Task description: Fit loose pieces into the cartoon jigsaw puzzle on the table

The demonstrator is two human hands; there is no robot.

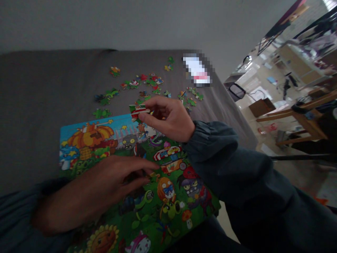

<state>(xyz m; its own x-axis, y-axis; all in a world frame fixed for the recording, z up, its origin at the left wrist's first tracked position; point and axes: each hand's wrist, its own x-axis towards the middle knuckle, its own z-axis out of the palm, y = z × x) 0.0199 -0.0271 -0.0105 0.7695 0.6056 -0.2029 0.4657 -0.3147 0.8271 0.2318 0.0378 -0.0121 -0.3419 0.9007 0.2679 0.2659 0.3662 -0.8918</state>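
My right hand [168, 116] pinches a jigsaw puzzle piece [137, 111] with red, white and green on it, between thumb and forefinger. It hovers over the upper edge of a colourful picture board [168, 196] showing cartoon zombies, pumpkins and plants. Lower down, my left hand [113, 182] rests over the middle of the board, its thumb and forefinger stretched out and a little apart. No piece can be made out in it. The hand and its forearm cover part of the picture. Beyond the board, loose puzzle pieces [131, 83] lie scattered on grey cloth.
A grey cloth surface [39, 88] carries the board and pieces, with a wall behind it. At the back right lies a pixelated phone [197, 70]. Past the right edge, the floor holds a cardboard box [262, 106], wooden furniture [308, 123] and clutter.
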